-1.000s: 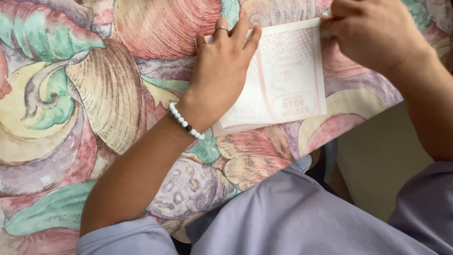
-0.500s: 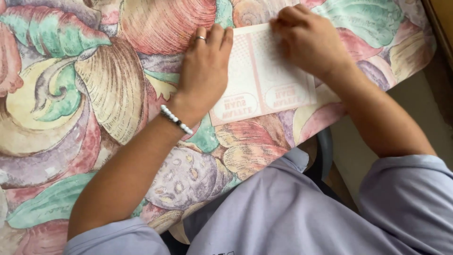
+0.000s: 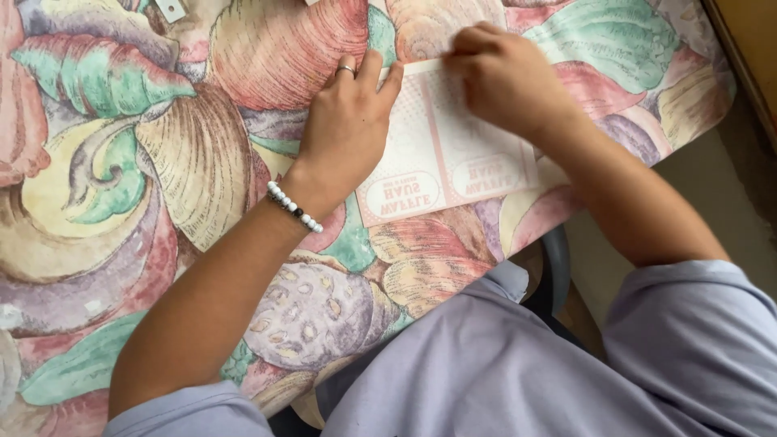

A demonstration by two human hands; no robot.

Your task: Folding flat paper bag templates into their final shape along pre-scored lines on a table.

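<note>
Nearest to me, my lap and lilac sleeves sit below the edge of the table covered in a pastel shell-and-leaf patterned cloth (image 3: 146, 210). My left forearm crosses this cloth, with a white-and-black bead bracelet (image 3: 294, 207) at the wrist.

Further out, my left hand (image 3: 346, 133) lies flat, fingers extended and close together, palm down on the left edge of the white paper sheet with pink printed panels (image 3: 453, 162). It grips nothing; it pins the sheet. The sheet lies flat on the cloth near the table's right side, a pink vertical line running down its middle.

Furthest, my right hand (image 3: 506, 81) rests curled on the sheet's upper part, fingertips pressed down; whether it pinches the paper I cannot tell.

Procedure, as I judge it: maintain flat left-hand pressure so the sheet cannot slide, and press the right fingertips along the line evenly.
</note>
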